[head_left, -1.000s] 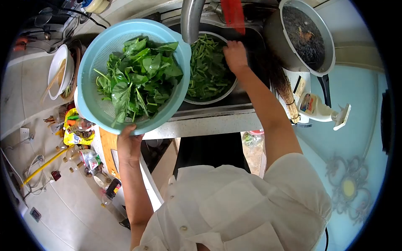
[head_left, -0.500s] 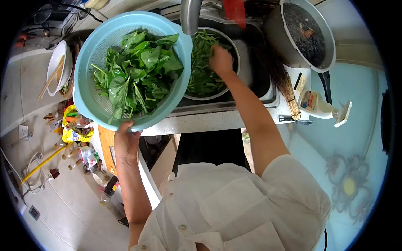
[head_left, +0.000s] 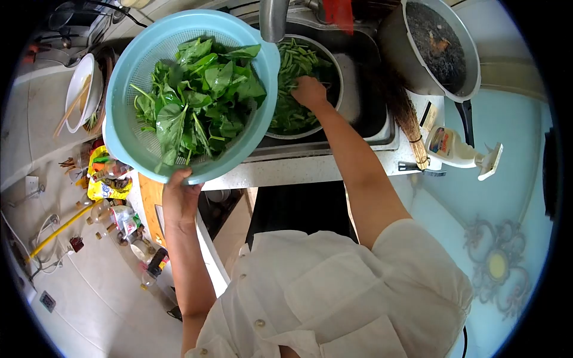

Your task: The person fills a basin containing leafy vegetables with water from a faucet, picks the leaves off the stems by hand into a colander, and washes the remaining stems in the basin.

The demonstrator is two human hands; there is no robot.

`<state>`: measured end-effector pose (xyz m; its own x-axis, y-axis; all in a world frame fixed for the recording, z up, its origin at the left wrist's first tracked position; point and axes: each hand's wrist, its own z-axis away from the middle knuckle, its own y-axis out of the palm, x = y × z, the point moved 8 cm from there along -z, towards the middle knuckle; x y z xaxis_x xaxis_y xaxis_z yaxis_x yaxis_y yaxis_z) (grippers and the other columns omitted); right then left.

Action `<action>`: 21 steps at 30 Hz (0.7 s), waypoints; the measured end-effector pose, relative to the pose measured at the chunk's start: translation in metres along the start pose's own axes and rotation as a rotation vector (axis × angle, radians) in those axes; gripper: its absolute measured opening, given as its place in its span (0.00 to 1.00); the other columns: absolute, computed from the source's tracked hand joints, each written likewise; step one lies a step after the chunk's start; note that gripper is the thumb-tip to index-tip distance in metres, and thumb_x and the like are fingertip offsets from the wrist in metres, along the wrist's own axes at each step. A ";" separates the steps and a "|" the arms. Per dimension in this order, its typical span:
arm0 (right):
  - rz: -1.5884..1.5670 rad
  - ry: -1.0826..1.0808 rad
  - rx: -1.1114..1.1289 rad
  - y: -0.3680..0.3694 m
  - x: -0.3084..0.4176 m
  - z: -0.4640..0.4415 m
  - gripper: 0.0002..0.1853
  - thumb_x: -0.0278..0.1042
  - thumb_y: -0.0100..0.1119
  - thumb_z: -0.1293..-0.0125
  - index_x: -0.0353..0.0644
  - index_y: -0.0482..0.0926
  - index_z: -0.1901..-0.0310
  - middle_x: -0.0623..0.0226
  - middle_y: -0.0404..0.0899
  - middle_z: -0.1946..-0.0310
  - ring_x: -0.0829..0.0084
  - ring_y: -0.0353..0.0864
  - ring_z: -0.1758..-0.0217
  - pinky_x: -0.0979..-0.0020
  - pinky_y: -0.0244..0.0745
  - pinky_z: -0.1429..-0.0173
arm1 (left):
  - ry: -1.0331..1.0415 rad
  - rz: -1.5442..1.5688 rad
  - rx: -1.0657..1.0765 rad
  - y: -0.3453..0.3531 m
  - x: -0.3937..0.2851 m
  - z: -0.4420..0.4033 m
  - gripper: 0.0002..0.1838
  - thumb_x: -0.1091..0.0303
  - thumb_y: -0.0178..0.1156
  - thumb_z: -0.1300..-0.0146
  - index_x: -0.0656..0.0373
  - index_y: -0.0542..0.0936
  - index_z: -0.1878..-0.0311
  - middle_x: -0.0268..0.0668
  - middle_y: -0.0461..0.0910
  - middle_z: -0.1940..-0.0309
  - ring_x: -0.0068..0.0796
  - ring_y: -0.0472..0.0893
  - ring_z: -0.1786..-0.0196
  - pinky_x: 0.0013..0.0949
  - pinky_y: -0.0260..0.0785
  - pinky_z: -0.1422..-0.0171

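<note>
My left hand [head_left: 181,197] grips the near rim of a light blue plastic colander [head_left: 270,113], thumb over the edge. Loose green leaves with stems [head_left: 200,98] lie in the colander, which is held up left of the tap. Inside the sink, a round metal basin [head_left: 338,80] holds more leafy greens [head_left: 293,62]. My right hand [head_left: 310,92] is down in this basin, its fingers curled into the greens and the fingertips covered by them.
The metal tap [head_left: 273,21] hangs between colander and basin. Right of the sink [head_left: 382,128] are a blackened pot [head_left: 412,59], a twig brush [head_left: 412,128] and a spray bottle [head_left: 450,147]. A white bowl with chopsticks [head_left: 89,95] stands at left, with several bottles below it.
My right hand has moved slightly toward me and left within the basin, lower into the greens. The colander has shifted a little up and right, still in my left hand.
</note>
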<state>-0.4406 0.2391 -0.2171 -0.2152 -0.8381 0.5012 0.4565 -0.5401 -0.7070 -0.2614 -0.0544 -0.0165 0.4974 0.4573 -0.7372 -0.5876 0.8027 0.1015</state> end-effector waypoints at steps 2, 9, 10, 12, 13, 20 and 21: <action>-0.077 0.011 0.039 -0.003 -0.003 -0.001 0.17 0.38 0.63 0.45 0.36 0.79 0.57 0.55 0.81 0.60 0.57 0.81 0.57 0.59 0.76 0.52 | 0.017 0.017 -0.014 0.001 0.001 0.003 0.10 0.75 0.57 0.46 0.59 0.71 0.59 0.39 0.78 0.66 0.34 0.79 0.65 0.34 0.75 0.65; -0.168 -0.062 0.041 -0.045 -0.013 0.013 0.33 0.30 0.63 0.47 0.41 0.62 0.39 0.47 0.74 0.51 0.55 0.77 0.51 0.58 0.74 0.50 | 0.022 0.011 -0.008 -0.002 0.000 -0.004 0.09 0.75 0.57 0.45 0.59 0.72 0.60 0.39 0.78 0.67 0.34 0.79 0.68 0.33 0.75 0.67; -0.084 -0.080 0.040 -0.045 -0.011 0.011 0.34 0.29 0.64 0.47 0.42 0.60 0.39 0.47 0.75 0.51 0.55 0.77 0.50 0.58 0.75 0.51 | 0.003 0.015 0.000 -0.001 0.000 -0.004 0.12 0.75 0.57 0.46 0.60 0.71 0.57 0.39 0.77 0.65 0.34 0.79 0.63 0.35 0.75 0.60; -0.329 -0.172 -0.061 -0.042 -0.007 0.012 0.30 0.28 0.66 0.51 0.43 0.65 0.44 0.49 0.78 0.57 0.50 0.76 0.50 0.59 0.72 0.48 | -0.029 0.013 -0.011 -0.006 0.004 0.000 0.15 0.76 0.57 0.47 0.61 0.70 0.55 0.38 0.76 0.62 0.34 0.79 0.58 0.36 0.74 0.53; -0.112 -0.080 0.014 -0.034 -0.010 0.013 0.31 0.27 0.64 0.50 0.44 0.64 0.43 0.49 0.78 0.58 0.51 0.77 0.52 0.58 0.73 0.50 | -0.008 0.011 -0.012 -0.007 0.001 0.000 0.14 0.76 0.57 0.47 0.61 0.70 0.55 0.39 0.76 0.62 0.35 0.78 0.59 0.37 0.73 0.53; 0.357 -0.218 -0.155 0.000 -0.016 0.002 0.29 0.25 0.60 0.45 0.47 0.67 0.40 0.47 0.77 0.57 0.55 0.79 0.56 0.59 0.77 0.56 | 0.026 0.005 0.001 0.002 -0.007 0.000 0.12 0.75 0.57 0.46 0.60 0.70 0.58 0.38 0.76 0.63 0.34 0.78 0.59 0.36 0.73 0.54; 0.356 -0.216 -0.164 -0.013 -0.010 0.005 0.29 0.25 0.60 0.45 0.47 0.67 0.40 0.47 0.77 0.57 0.55 0.79 0.56 0.59 0.77 0.56 | 0.031 0.004 0.009 0.006 -0.009 0.000 0.12 0.75 0.57 0.46 0.60 0.70 0.58 0.38 0.76 0.63 0.34 0.78 0.59 0.36 0.73 0.54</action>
<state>-0.4401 0.2551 -0.2101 0.1232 -0.9483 0.2926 0.3227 -0.2406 -0.9154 -0.2696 -0.0533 -0.0098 0.4747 0.4484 -0.7574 -0.5835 0.8045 0.1106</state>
